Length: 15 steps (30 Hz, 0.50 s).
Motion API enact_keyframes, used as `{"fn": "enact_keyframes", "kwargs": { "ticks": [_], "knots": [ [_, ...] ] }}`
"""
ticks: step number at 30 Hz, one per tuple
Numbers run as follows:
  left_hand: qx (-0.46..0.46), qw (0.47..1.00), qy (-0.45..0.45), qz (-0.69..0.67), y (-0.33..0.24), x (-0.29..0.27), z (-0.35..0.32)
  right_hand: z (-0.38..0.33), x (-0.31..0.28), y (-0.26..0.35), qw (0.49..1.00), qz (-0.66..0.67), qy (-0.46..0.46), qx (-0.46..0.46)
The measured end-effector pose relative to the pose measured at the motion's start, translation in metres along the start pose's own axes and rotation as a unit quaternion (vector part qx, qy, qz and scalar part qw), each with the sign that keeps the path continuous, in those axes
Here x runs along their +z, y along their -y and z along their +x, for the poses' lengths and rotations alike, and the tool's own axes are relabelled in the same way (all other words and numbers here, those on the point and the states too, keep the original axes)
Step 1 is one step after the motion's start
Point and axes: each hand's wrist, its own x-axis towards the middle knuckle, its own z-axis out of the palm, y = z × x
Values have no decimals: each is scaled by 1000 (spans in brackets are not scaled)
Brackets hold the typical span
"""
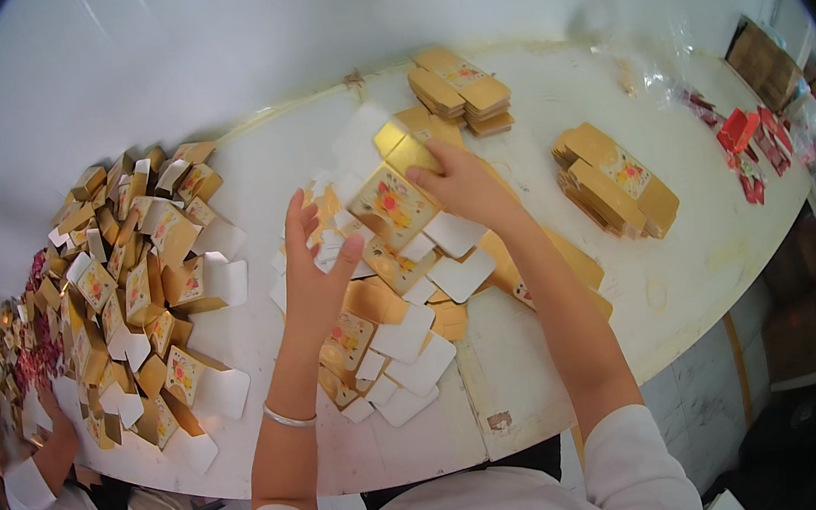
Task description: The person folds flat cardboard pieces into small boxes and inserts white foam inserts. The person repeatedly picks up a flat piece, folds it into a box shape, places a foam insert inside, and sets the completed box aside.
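Working at a wide white table [674, 295], over a centre pile [378, 302] of gold cartons with white flaps. Sharing the table with another person [38, 499] in a white top, far to the left of the centre pile. Facing, nearer on that same side of the centre pile, a big heap [142, 290] of opened gold boxes, jumbled and overlapping. Seeing a slanted stack [626, 180] of cartons to the right of the centre pile, well apart from it, and a far stack [464, 82] just beyond it. Noticing red packets [742, 136] much farther right of the centre pile. Holding the left hand [315, 276] over the left part of the centre pile, thumb and fingers spread wide; unable to tell about any contact with the cartons. Gripping one flower-printed carton [390, 202] in the right hand [460, 183], thumb and fingers on its right edge, above the far part of the centre pile. Wearing a silver bangle [289, 417] just left of the centre pile.
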Motion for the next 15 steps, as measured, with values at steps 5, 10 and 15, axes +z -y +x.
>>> {"fn": "enact_keyframes", "kwargs": {
  "ticks": [5,10,15],
  "knots": [
    [-147,854,152,-476,-28,-12,-2,-22,15,40,952,303,27,-14],
    [-126,967,108,-192,-44,-13,-13,-38,19,71,872,-68,-326,-358],
    [-63,960,245,-121,-52,-25,-15,-42,23,76,801,-178,-309,-480]
  ]
}}
